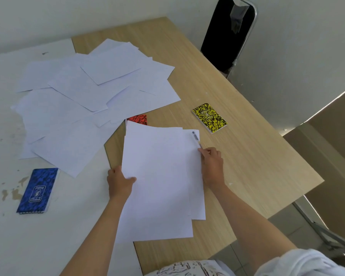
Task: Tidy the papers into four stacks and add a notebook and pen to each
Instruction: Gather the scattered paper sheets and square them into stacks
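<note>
Both hands pinch a loose stack of white paper sheets [159, 176] on the wooden table [247, 156], left hand [119, 181] and right hand [212, 168] on opposite edges, its long axis running away from the person.

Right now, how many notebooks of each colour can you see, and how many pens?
Blue notebook: 1
Yellow notebook: 1
Red notebook, mostly hidden under the papers: 1
Pen, held by the right hand: 1
Total: 4
</note>
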